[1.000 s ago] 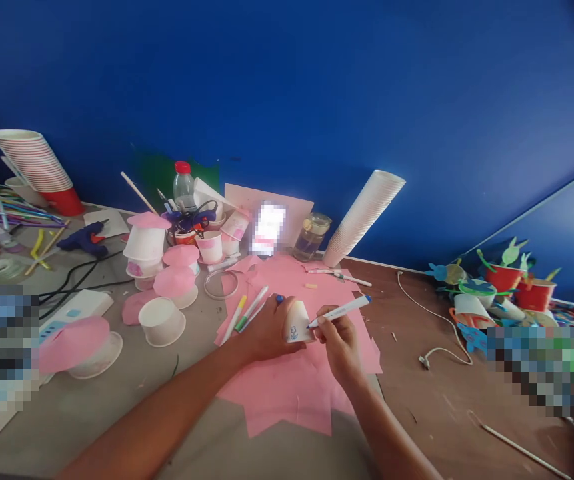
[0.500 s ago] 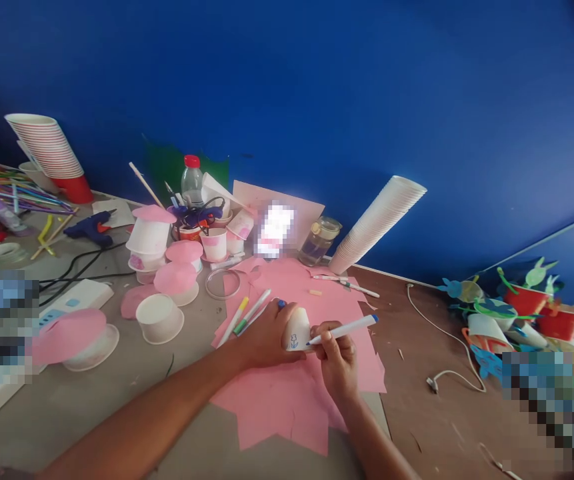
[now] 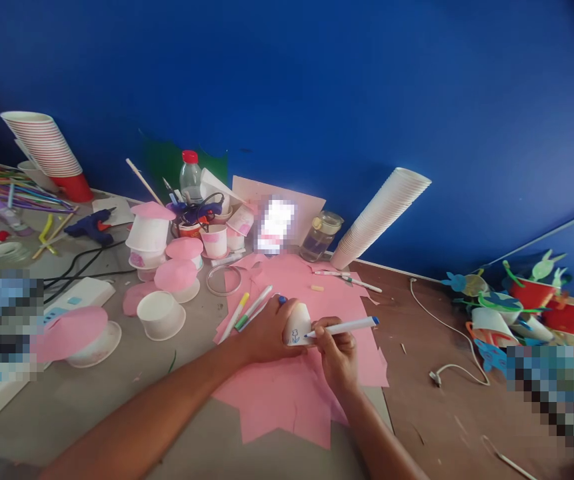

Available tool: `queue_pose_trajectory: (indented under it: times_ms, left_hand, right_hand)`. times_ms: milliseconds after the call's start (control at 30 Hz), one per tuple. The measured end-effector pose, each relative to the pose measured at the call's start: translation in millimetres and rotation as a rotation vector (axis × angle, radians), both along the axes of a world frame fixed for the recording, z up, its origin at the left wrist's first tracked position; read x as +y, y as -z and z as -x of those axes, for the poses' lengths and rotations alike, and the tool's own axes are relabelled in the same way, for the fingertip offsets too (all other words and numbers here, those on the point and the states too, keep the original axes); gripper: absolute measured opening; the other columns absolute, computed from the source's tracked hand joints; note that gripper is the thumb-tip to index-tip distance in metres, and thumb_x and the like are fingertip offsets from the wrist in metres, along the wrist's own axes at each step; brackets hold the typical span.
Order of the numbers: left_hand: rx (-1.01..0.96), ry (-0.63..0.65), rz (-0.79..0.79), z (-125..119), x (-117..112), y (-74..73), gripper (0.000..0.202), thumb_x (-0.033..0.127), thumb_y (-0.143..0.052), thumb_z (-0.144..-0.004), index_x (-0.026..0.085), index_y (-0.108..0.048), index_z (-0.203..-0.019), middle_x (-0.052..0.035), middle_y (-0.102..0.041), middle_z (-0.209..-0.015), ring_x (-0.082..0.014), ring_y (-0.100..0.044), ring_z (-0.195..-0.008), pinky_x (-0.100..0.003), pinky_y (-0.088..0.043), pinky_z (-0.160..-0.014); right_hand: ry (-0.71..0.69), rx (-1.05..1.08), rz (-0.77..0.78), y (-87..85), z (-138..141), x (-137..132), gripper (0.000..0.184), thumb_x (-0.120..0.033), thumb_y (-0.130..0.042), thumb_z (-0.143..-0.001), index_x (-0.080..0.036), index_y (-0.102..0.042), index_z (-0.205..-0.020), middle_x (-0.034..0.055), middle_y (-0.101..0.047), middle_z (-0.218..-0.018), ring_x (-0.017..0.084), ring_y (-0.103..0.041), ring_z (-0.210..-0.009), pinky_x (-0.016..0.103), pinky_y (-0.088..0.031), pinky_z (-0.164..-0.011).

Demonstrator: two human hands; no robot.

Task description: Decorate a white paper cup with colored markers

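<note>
My left hand [image 3: 265, 329] is wrapped round a small white paper cup [image 3: 297, 323] lying on its side on pink paper sheets [image 3: 291, 390]. A small blue drawing shows on the cup's wall. My right hand [image 3: 337, 349] pinches a white marker with a blue cap [image 3: 347, 327], its tip touching the cup beside the drawing. Two more markers [image 3: 249, 311] lie just left of my left hand.
White cups topped with pink paper [image 3: 177, 275] stand to the left, with a glue gun [image 3: 88, 226], cables and a power strip [image 3: 74, 295]. A leaning stack of white cups [image 3: 381, 215], a glass jar [image 3: 321, 236] and a bottle [image 3: 189, 177] stand behind. A white cable [image 3: 447, 333] lies on the right.
The marker has tilted flatter and its tip has shifted slightly on the cup. The view has swung a little to the left and down; both hands stay on the cup.
</note>
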State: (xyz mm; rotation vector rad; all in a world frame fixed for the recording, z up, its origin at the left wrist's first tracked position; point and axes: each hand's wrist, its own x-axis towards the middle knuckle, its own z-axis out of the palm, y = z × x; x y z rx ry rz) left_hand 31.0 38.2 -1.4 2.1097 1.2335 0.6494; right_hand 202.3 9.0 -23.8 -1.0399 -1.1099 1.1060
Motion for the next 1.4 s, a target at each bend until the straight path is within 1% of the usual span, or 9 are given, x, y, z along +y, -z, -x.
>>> queue_pose_trajectory:
  times_ms: [233, 400, 567, 700, 800, 933, 1200, 1300, 1400]
  left_hand:
    - [0.01, 0.006, -0.011, 0, 0, 3.8, 0.073, 0.049, -0.076, -0.065, 0.022, -0.044, -0.125, -0.0122, -0.05, -0.115, -0.0321, -0.052, -0.106, -0.046, -0.05, -0.085]
    - [0.017, 0.003, 0.01, 0, 0, 2.6, 0.076, 0.047, -0.077, -0.064, 0.02, -0.042, -0.126, -0.0134, -0.049, -0.114, -0.0335, -0.052, -0.107, -0.046, -0.05, -0.083]
    - [0.007, 0.021, -0.023, 0, 0, 4.2, 0.076, 0.048, -0.076, -0.066, 0.02, -0.041, -0.128, -0.013, -0.05, -0.114, -0.0334, -0.051, -0.108, -0.046, -0.05, -0.085]
    - [0.009, 0.018, -0.035, 0, 0, 5.9, 0.079, 0.047, -0.078, -0.063, 0.023, -0.04, -0.128, -0.0121, -0.048, -0.115, -0.0318, -0.051, -0.107, -0.045, -0.05, -0.084]
    - [0.027, 0.024, -0.059, -1, 0, 5.3, 0.08, 0.044, -0.079, -0.061, 0.022, -0.04, -0.128, -0.0129, -0.047, -0.116, -0.0321, -0.05, -0.108, -0.045, -0.05, -0.085]
    - [0.049, 0.03, -0.083, -2, -2, 3.4, 0.077, 0.041, -0.077, -0.063, 0.021, -0.04, -0.127, -0.0124, -0.049, -0.114, -0.0321, -0.05, -0.107, -0.046, -0.049, -0.088]
    - [0.084, 0.029, -0.081, -4, -3, -1.1, 0.075, 0.039, -0.078, -0.061, 0.019, -0.041, -0.124, -0.0121, -0.052, -0.112, -0.0325, -0.05, -0.106, -0.046, -0.048, -0.089]
    - [0.096, 0.032, -0.069, -4, -3, -2.5, 0.078, 0.041, -0.079, -0.061, 0.018, -0.041, -0.124, -0.0137, -0.051, -0.115, -0.0335, -0.05, -0.108, -0.047, -0.048, -0.089]
    - [0.1, 0.029, -0.078, -4, -3, -1.6, 0.08, 0.041, -0.08, -0.059, 0.02, -0.04, -0.126, -0.0126, -0.051, -0.114, -0.0334, -0.05, -0.108, -0.047, -0.048, -0.089]
  right_hand:
    - [-0.023, -0.024, 0.001, 1.1, -2, -1, 0.025, -0.04, -0.074, -0.079, -0.018, -0.065, -0.074, -0.0006, -0.057, -0.067, 0.012, -0.05, -0.06, 0.024, -0.043, -0.057]
    - [-0.053, 0.021, -0.02, -9.1, -2, -5, 0.021, -0.041, -0.072, -0.079, -0.02, -0.068, -0.08, -0.0006, -0.057, -0.068, 0.012, -0.049, -0.058, 0.024, -0.043, -0.055]
    - [-0.073, 0.038, -0.023, -13.6, -3, -5, 0.024, -0.044, -0.066, -0.083, -0.02, -0.069, -0.081, -0.0016, -0.053, -0.06, 0.012, -0.046, -0.055, 0.024, -0.039, -0.052]
    - [-0.062, -0.044, -0.026, -8.4, -4, -5, 0.025, -0.042, -0.064, -0.086, -0.019, -0.066, -0.076, -0.0007, -0.055, -0.064, 0.011, -0.043, -0.054, 0.023, -0.037, -0.05]
    - [-0.036, -0.131, -0.065, -6.3, -4, -7, 0.023, -0.039, -0.065, -0.086, -0.019, -0.064, -0.075, -0.0002, -0.057, -0.067, 0.011, -0.047, -0.058, 0.023, -0.039, -0.052]
    - [0.009, -0.177, -0.099, -8.2, -3, -8, 0.019, -0.036, -0.064, -0.086, -0.02, -0.063, -0.077, -0.0008, -0.057, -0.067, 0.012, -0.05, -0.059, 0.023, -0.042, -0.053]
    - [0.012, -0.275, -0.154, -13.4, -3, -10, 0.022, -0.035, -0.061, -0.086, -0.019, -0.06, -0.072, -0.0007, -0.055, -0.061, 0.013, -0.05, -0.056, 0.024, -0.042, -0.051]
    - [0.017, -0.328, -0.166, -12.8, -4, -11, 0.023, -0.035, -0.061, -0.087, -0.019, -0.059, -0.071, 0.0, -0.055, -0.061, 0.013, -0.048, -0.055, 0.025, -0.041, -0.05]
    - [0.023, -0.357, -0.166, -11.2, -5, -11, 0.023, -0.036, -0.06, -0.088, -0.019, -0.059, -0.072, -0.0001, -0.055, -0.061, 0.013, -0.049, -0.055, 0.025, -0.04, -0.051]
